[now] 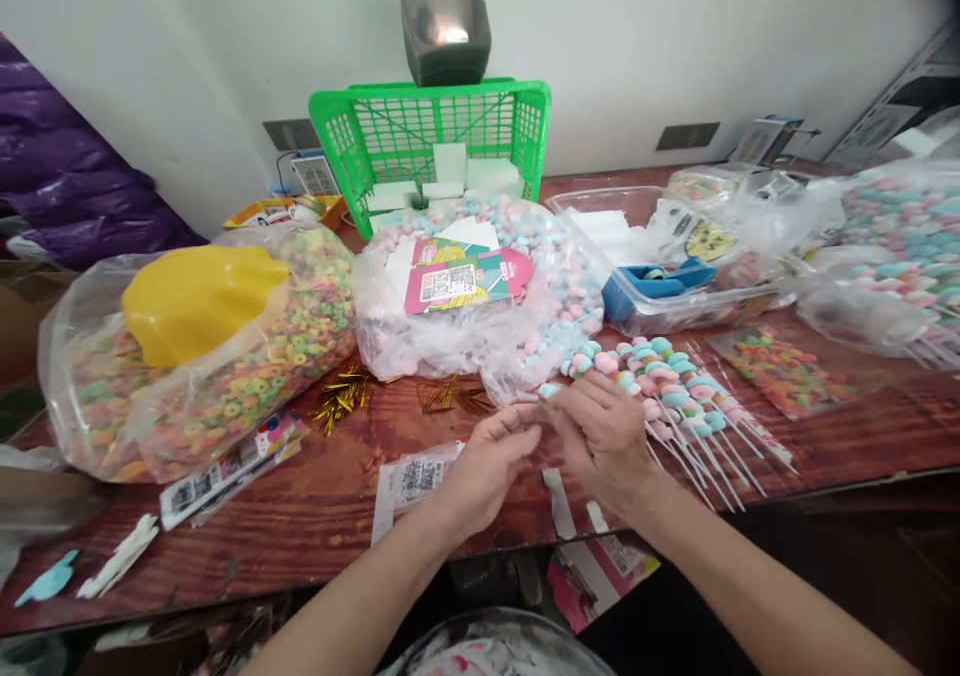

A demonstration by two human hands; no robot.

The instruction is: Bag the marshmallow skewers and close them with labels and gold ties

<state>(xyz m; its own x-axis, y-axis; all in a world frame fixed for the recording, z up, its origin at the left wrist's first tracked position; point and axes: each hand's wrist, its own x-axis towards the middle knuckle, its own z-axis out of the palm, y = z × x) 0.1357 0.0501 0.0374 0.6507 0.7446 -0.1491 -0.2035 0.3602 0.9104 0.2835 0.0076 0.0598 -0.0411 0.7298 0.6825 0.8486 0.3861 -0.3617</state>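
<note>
My left hand (491, 466) and my right hand (604, 436) meet over the front middle of the wooden table, fingers curled together. A small blue candy piece (549, 391) shows at the fingertips of my right hand, by a string of pink and blue candies (592, 359). What my left fingers pinch is too small to name. Just right of my right hand lie several candy skewers (679, 386) with white sticks pointing to the front. Beyond my hands is a large clear bag of pink and blue candies (574, 291) with printed cards (469, 276) on top.
At the left lies a bag of ring candies (247, 356) under a yellow scoop-like piece (202, 301). Gold twist ties (343, 396) lie nearby. A green basket (431, 116) stands behind, a clear plastic tub (667, 311) back right, and a small candy packet (787, 368) at the right.
</note>
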